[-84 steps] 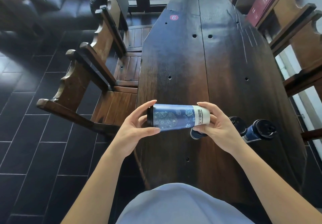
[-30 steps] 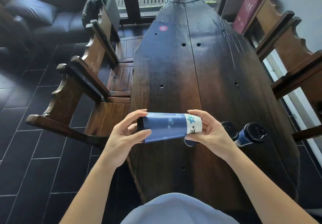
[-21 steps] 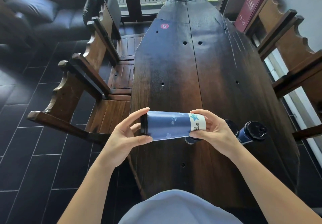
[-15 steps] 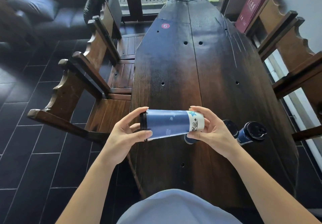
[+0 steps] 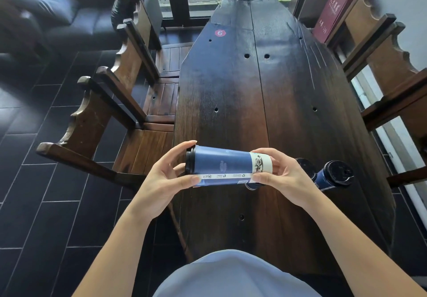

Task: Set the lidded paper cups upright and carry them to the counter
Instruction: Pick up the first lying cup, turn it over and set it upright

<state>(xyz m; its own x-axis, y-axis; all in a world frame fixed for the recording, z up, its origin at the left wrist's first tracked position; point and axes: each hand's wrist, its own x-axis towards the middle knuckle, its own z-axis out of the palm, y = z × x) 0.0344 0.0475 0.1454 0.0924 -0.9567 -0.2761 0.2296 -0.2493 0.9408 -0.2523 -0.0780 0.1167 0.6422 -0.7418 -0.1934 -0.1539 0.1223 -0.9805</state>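
I hold a blue paper cup (image 5: 225, 165) with a black lid sideways above the near part of the dark wooden table (image 5: 254, 102). My left hand (image 5: 161, 181) grips the lidded end, on the left. My right hand (image 5: 283, 177) grips the white-banded bottom end. Two more blue lidded cups lie on their sides on the table behind my right hand: one (image 5: 335, 175) with its black lid facing me, the other (image 5: 306, 168) mostly hidden by my hand.
Heavy wooden chairs (image 5: 111, 111) stand along the table's left side, and more (image 5: 392, 84) line the right. A red box (image 5: 335, 10) stands at the far right. A dark sofa (image 5: 57, 14) sits far left on black tile floor.
The held cup has been rotated about its long axis between my hands; its printed pattern turned away and a white seam strip now faces me. The hands stay in place.
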